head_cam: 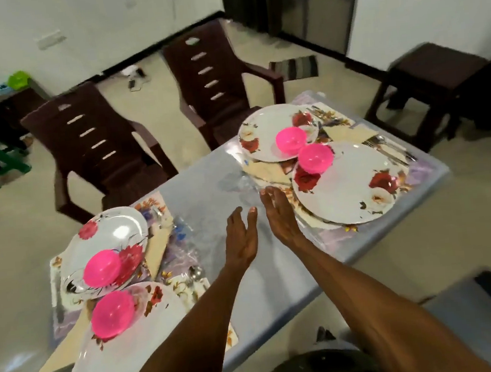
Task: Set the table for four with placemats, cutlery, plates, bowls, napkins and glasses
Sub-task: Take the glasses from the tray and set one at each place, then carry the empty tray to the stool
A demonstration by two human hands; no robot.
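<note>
From the head camera, you are reaching over the table (208, 189) with your left hand (241, 236) and right hand (280, 215), fingers straight, together, holding nothing. A blurred clear glass (245, 185) seems to be standing beyond them: likely slippery, fragile; grip its sides.

- Pale blue glossy rectangular table (208, 189), seen from above.
- Four floral placemats are laid on it: two at the far right (337, 120), two at the near left (185, 287).
- A cream folded napkin (266, 168) is laid between the right-hand settings.
</note>
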